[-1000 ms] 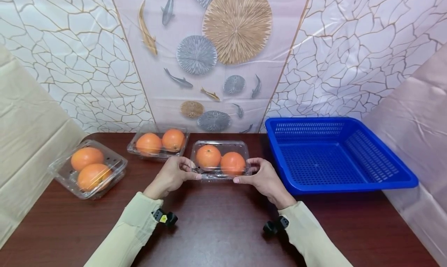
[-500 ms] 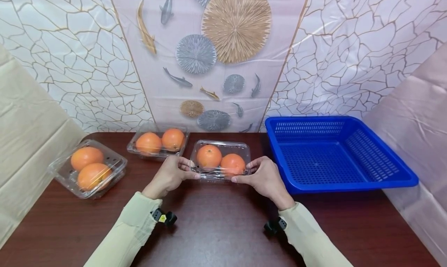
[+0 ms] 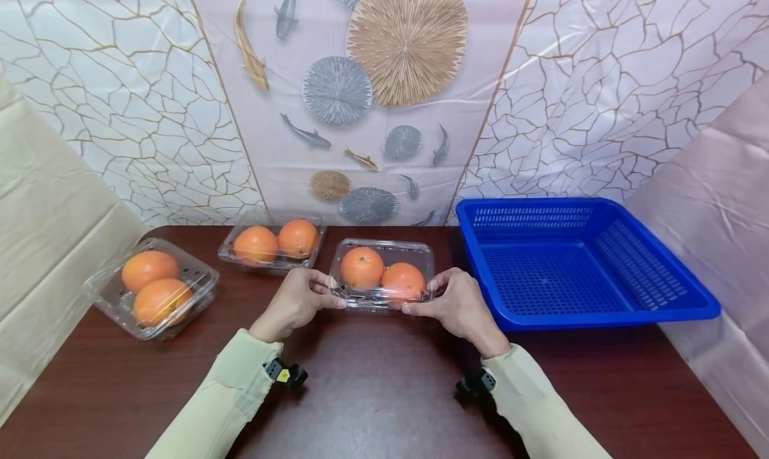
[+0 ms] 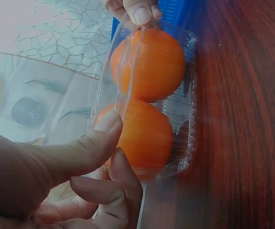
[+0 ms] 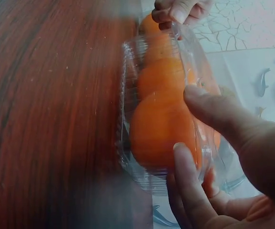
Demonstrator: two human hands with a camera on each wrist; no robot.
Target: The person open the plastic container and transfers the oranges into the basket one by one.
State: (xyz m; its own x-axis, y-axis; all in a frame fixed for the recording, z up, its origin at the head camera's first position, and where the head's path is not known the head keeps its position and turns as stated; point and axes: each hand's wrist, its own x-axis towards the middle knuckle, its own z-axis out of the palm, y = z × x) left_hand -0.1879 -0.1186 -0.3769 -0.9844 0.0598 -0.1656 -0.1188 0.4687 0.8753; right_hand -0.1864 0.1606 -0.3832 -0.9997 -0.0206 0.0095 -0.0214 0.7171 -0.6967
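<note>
A clear plastic clamshell box (image 3: 384,243) lies near the middle of the table, with its lid down over two oranges (image 3: 362,267). My left hand (image 3: 298,302) pinches its near left corner at the rim, thumb in front. At the near right corner my right hand (image 3: 453,304) does the same. In the left wrist view, the thumb (image 4: 96,138) presses on the rim seam of the box (image 4: 190,86). The right wrist view shows the thumb (image 5: 208,105) on the rim and fingertips against the side wall. Whether the lid is latched cannot be told.
Two more clear boxes with two oranges each stand left: one at the back (image 3: 267,269), one at the far left (image 3: 207,282). A blue plastic basket (image 3: 591,322) with perforated walls stands at the right. Patterned cloth (image 3: 360,99) hangs behind the dark wooden table (image 3: 372,392).
The clamshell box and its oranges have shifted very slightly to the right. Both hands keep their hold on the near corners.
</note>
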